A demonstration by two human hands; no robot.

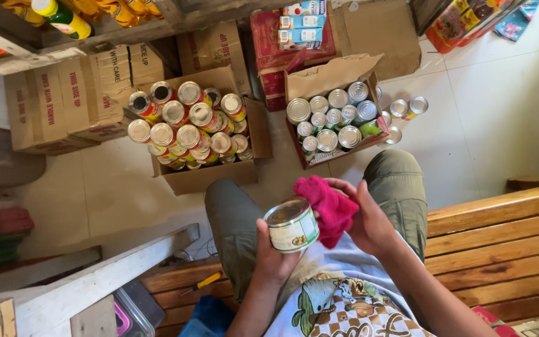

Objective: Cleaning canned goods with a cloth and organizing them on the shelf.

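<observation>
Tiled floor; left hand [274, 256] grips white-labelled can [292, 225], right hand [362, 219] pink cloth [328, 208].

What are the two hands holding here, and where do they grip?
The left hand holds a tin can around its side wall. The right hand holds a bunched pink cloth against the can.

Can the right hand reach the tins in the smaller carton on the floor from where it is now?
Probably yes. The smaller carton stands open beyond the knees with nothing above its tins. But the right hand holds a pink cloth, so its grip is occupied.
</observation>
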